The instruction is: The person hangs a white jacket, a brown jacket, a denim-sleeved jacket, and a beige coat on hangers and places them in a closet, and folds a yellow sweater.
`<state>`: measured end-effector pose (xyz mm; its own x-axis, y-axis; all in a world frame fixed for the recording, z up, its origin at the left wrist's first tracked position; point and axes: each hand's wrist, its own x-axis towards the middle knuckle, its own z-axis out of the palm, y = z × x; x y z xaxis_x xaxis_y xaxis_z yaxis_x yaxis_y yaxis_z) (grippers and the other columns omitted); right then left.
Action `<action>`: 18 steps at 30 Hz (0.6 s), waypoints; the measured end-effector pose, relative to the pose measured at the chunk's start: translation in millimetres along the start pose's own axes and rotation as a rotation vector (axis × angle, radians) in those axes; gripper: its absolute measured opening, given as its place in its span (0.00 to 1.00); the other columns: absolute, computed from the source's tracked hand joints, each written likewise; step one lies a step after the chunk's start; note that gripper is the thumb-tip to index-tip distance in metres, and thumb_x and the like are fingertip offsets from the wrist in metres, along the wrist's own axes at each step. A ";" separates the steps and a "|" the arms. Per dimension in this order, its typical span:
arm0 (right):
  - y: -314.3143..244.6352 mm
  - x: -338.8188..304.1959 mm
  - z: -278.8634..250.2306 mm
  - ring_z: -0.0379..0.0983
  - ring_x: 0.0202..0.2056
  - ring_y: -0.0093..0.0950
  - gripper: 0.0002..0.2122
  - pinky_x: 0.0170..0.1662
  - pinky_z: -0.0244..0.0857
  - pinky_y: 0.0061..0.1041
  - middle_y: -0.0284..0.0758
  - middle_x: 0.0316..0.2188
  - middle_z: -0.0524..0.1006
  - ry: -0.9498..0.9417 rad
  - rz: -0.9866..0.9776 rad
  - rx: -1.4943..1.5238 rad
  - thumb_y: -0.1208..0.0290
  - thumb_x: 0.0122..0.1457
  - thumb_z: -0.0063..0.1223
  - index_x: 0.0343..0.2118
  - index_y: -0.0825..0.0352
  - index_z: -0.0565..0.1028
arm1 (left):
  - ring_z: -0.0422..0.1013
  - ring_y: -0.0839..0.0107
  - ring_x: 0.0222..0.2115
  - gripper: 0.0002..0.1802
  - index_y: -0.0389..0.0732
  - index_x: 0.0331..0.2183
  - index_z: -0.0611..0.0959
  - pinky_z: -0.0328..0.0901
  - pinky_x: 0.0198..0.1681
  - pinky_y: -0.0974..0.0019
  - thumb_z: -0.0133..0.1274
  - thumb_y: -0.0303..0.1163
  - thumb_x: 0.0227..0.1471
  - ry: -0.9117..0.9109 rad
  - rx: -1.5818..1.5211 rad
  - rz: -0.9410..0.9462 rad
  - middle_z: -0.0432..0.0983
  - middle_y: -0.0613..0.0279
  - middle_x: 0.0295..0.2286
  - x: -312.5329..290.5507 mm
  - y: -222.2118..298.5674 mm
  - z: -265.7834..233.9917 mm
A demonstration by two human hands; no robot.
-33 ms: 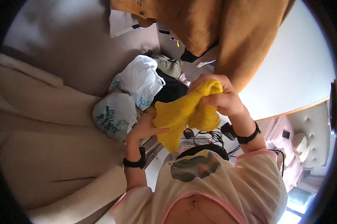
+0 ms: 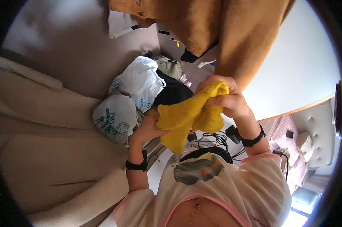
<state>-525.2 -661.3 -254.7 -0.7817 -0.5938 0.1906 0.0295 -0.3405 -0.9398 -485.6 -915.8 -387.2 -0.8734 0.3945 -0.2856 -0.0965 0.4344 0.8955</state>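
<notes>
A soft yellow cloth item (image 2: 182, 113), perhaps a knitted garment, is stretched between my two hands in front of my chest. My left hand (image 2: 150, 130) pinches its left edge, thumb on the near side. My right hand (image 2: 231, 100) is wrapped round the bunched upper right end, thumb pressed over the folds. From there a loose fold hangs down below my right fingers. The cloth's exact kind does not show. Both of my wrists carry black straps with small boxes on them.
Brown clothing (image 2: 250, 34) hangs at the top. On the left a large beige coat (image 2: 57, 151) fills the side. Behind the cloth lie a white plastic bag (image 2: 139, 81), a printed light bag (image 2: 116, 117) and a black item (image 2: 173, 92). Dark cables (image 2: 216, 140) lie below; a bed (image 2: 282, 140) stands right.
</notes>
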 end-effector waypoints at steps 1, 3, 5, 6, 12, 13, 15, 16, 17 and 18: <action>-1.6 -12.8 -1.3 0.67 0.34 0.22 0.11 0.38 0.60 0.19 0.33 0.31 0.72 0.061 -0.033 0.030 0.80 0.43 0.48 0.33 0.73 0.69 | 0.68 0.67 0.37 0.30 0.33 0.36 0.74 0.61 0.40 0.67 0.64 0.36 0.28 -0.021 0.001 0.013 0.70 0.55 0.36 5.0 -8.2 7.9; -11.2 -38.9 -4.5 0.67 0.33 0.23 0.12 0.38 0.60 0.20 0.34 0.30 0.72 0.167 -0.076 -0.057 0.78 0.42 0.49 0.33 0.72 0.69 | 0.69 0.64 0.34 0.29 0.32 0.36 0.74 0.63 0.37 0.65 0.63 0.35 0.29 0.209 0.470 0.258 0.71 0.54 0.33 10.4 -18.9 23.4; -21.9 -64.7 -16.0 0.68 0.32 0.26 0.14 0.38 0.62 0.21 0.37 0.30 0.73 0.242 -0.102 -0.023 0.76 0.40 0.49 0.33 0.73 0.69 | 0.70 0.66 0.31 0.26 0.32 0.36 0.74 0.64 0.35 0.65 0.62 0.31 0.32 0.341 0.696 0.549 0.72 0.55 0.31 5.2 -11.8 35.3; -29.4 -77.1 -21.8 0.69 0.32 0.26 0.13 0.39 0.62 0.21 0.37 0.30 0.73 0.280 -0.125 -0.020 0.76 0.40 0.47 0.33 0.74 0.69 | 0.69 0.69 0.31 0.24 0.32 0.37 0.74 0.64 0.35 0.68 0.61 0.28 0.33 0.254 0.275 0.348 0.71 0.58 0.30 2.7 -9.2 40.1; -56.2 -157.6 -61.2 0.68 0.33 0.30 0.13 0.39 0.64 0.26 0.41 0.30 0.71 0.613 -0.251 -0.131 0.76 0.41 0.43 0.32 0.73 0.67 | 0.66 0.80 0.30 0.11 0.34 0.31 0.72 0.62 0.33 0.77 0.54 0.20 0.41 0.333 -0.330 0.255 0.69 0.66 0.27 -5.9 39.8 64.8; -58.4 -172.8 -69.3 0.68 0.35 0.29 0.11 0.41 0.63 0.27 0.41 0.31 0.71 0.617 -0.286 -0.149 0.77 0.43 0.40 0.33 0.73 0.67 | 0.64 0.81 0.28 0.10 0.34 0.31 0.72 0.61 0.32 0.77 0.53 0.20 0.41 0.366 -0.314 0.361 0.69 0.67 0.26 0.1 40.9 69.2; -65.0 -203.4 -79.2 0.67 0.35 0.25 0.10 0.41 0.61 0.22 0.37 0.31 0.71 0.672 -0.302 -0.223 0.81 0.47 0.39 0.34 0.73 0.68 | 0.63 0.81 0.26 0.10 0.35 0.30 0.71 0.60 0.31 0.77 0.53 0.20 0.42 0.412 -0.165 0.385 0.68 0.67 0.25 3.2 71.6 78.2; -68.0 -220.2 -85.7 0.66 0.35 0.24 0.10 0.41 0.60 0.21 0.35 0.31 0.71 0.697 -0.300 -0.316 0.81 0.48 0.38 0.35 0.73 0.68 | 0.63 0.80 0.26 0.10 0.35 0.30 0.71 0.60 0.30 0.77 0.53 0.21 0.42 0.432 -0.076 0.462 0.68 0.67 0.25 7.6 84.8 83.1; -69.4 -239.6 -90.6 0.65 0.35 0.21 0.11 0.41 0.59 0.20 0.34 0.31 0.70 0.742 -0.295 -0.505 0.81 0.49 0.38 0.36 0.73 0.68 | 0.62 0.79 0.25 0.09 0.35 0.30 0.70 0.59 0.30 0.77 0.52 0.21 0.43 0.449 0.011 0.539 0.68 0.66 0.25 11.9 98.6 89.4; -69.8 -260.4 -96.4 0.65 0.34 0.20 0.11 0.40 0.59 0.19 0.33 0.30 0.70 0.798 -0.302 -0.542 0.81 0.49 0.37 0.36 0.72 0.68 | 0.62 0.78 0.26 0.09 0.35 0.30 0.70 0.60 0.30 0.76 0.52 0.22 0.43 0.409 0.064 0.522 0.68 0.65 0.25 13.6 122.9 98.9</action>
<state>-383.8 -412.7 -266.1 -0.9037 0.1911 0.3832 -0.3707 0.0990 -0.9235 -462.1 -777.0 -314.7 -0.9099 0.2325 0.3436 0.4054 0.3216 0.8557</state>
